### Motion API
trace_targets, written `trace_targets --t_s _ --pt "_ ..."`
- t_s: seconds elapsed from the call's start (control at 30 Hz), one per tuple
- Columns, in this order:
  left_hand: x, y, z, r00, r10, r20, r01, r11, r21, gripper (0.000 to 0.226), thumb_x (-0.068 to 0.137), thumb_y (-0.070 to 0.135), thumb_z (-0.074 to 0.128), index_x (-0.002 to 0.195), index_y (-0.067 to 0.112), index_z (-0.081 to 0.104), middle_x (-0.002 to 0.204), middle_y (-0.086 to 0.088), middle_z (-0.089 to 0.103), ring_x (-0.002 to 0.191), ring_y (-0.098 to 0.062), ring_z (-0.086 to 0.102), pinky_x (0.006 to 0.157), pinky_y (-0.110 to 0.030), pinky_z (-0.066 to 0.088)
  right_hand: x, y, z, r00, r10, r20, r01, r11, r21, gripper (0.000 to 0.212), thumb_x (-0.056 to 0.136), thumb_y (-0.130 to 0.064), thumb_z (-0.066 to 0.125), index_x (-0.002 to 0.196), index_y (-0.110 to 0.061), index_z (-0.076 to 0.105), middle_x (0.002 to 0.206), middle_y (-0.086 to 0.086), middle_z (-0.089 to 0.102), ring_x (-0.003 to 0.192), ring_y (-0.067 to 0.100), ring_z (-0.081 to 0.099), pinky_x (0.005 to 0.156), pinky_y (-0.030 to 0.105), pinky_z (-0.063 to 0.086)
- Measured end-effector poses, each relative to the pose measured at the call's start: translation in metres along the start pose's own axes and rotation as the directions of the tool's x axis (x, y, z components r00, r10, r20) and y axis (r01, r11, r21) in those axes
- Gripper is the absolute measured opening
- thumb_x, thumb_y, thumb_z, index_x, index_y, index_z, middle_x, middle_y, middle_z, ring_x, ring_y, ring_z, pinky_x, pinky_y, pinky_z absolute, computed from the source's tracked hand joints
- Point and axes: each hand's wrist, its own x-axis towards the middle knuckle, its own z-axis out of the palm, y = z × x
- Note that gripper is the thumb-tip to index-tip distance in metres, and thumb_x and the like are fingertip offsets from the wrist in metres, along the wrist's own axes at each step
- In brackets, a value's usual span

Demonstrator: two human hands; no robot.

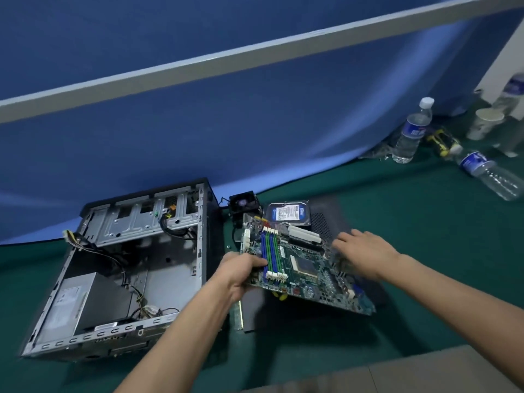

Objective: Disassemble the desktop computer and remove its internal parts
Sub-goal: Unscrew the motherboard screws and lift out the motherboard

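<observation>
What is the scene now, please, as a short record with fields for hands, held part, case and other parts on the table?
left hand: left hand grips the motherboard at its left edge
right hand: right hand lies with straight fingers over the board's right side
held part: motherboard is out of the case, tilted above the table
case: computer case lies open on the green table; power supply and cables are inside
other parts: hard drive and cooler fan lie behind the board
</observation>
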Motion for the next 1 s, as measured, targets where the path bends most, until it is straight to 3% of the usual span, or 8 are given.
trace_targets --t_s 0.13,0.27,0.4,0.53,0.63,0.8,0.87,1.0 --pt "0.005 -0.004 0.020 0.987 0.159 -0.037 -0.151 0.977 0.150 0.018 0.082 -0.009 0.060 0.074 0.006 0.055 0.051 -0.001 0.060 0.039 -0.010 0.055 0.038 -0.019 0.041 0.013 -0.034 -0.032 0.960 0.013 -0.280 0.093 0.928 0.360 0.064 0.086 0.001 0.043 0.141 -0.030 0.033 0.141 -0.010 0.039 0.110 0.014 0.050 0.074 0.022 0.042" --pt "0.010 -0.007 0.028 0.958 0.285 0.037 -0.282 0.905 0.319 0.027 0.081 -0.008 0.063 0.071 0.017 0.056 0.066 -0.003 0.063 0.047 0.000 0.060 0.044 -0.014 0.045 0.031 -0.072 -0.039 0.940 -0.113 -0.321 0.216 0.927 0.307 0.083 0.083 0.004 0.046 0.147 -0.040 0.017 0.153 -0.017 0.020 0.097 0.018 0.059 0.070 0.034 0.048" --pt "0.015 -0.010 0.025 0.935 0.336 0.113 -0.352 0.843 0.406 0.035 0.081 -0.004 0.064 0.074 0.026 0.047 0.068 0.010 0.053 0.046 0.006 0.053 0.041 -0.005 0.037 0.044 -0.080 -0.034 0.950 -0.154 -0.271 0.242 0.912 0.332 0.051 0.090 -0.007 0.043 0.134 -0.033 0.041 0.151 -0.015 0.024 0.100 0.025 0.059 0.071 0.032 0.042" --pt "0.019 -0.017 0.022 0.935 0.306 0.181 -0.354 0.835 0.421 0.016 0.082 -0.003 0.060 0.094 0.008 0.056 0.073 -0.002 0.057 0.052 -0.004 0.047 0.044 -0.012 0.038 0.056 -0.084 -0.038 0.942 -0.179 -0.284 0.293 0.850 0.437 0.022 0.095 -0.019 0.033 0.104 -0.019 0.052 0.122 -0.004 0.046 0.089 0.023 0.056 0.078 0.037 0.043" --pt "0.017 -0.020 0.020 0.934 0.273 0.233 -0.349 0.839 0.417 0.017 0.079 -0.003 0.058 0.087 0.011 0.057 0.070 0.001 0.056 0.056 -0.005 0.049 0.045 -0.013 0.038 0.058 -0.089 -0.035 0.951 -0.108 -0.288 0.244 0.835 0.494 0.024 0.095 -0.038 0.036 0.086 -0.020 0.050 0.098 -0.005 0.044 0.078 0.021 0.054 0.075 0.040 0.045" --pt "0.021 -0.027 -0.007 0.935 0.204 0.291 -0.299 0.894 0.334 0.021 0.080 -0.004 0.044 0.092 0.000 0.061 0.073 -0.008 0.060 0.057 -0.017 0.055 0.049 -0.026 0.046 0.059 -0.090 -0.021 0.969 -0.109 -0.224 0.193 0.897 0.397 0.017 0.093 -0.039 0.041 0.088 -0.023 0.044 0.098 -0.006 0.038 0.067 0.019 0.046 0.063 0.035 0.038" --pt "0.029 -0.031 -0.019 0.921 0.324 0.216 -0.389 0.775 0.498 0.018 0.084 0.009 0.047 0.087 0.012 0.064 0.074 0.001 0.065 0.058 -0.013 0.057 0.053 -0.027 0.045 0.061 -0.084 -0.018 0.976 -0.105 -0.192 0.170 0.917 0.360 0.017 0.091 -0.038 0.042 0.088 -0.022 0.045 0.098 -0.003 0.039 0.063 0.018 0.043 0.060 0.033 0.032" --pt "0.050 -0.040 -0.047 0.774 0.604 0.192 -0.277 0.050 0.960 0.018 0.084 0.030 0.046 0.072 0.018 0.053 0.077 0.003 0.061 0.071 -0.019 0.055 0.056 -0.027 0.033 0.056 -0.076 -0.005 0.978 -0.191 -0.085 0.204 0.961 0.185 0.022 0.087 -0.038 0.044 0.084 -0.017 0.043 0.093 -0.001 0.034 0.054 0.009 0.034 0.049 0.027 0.025"
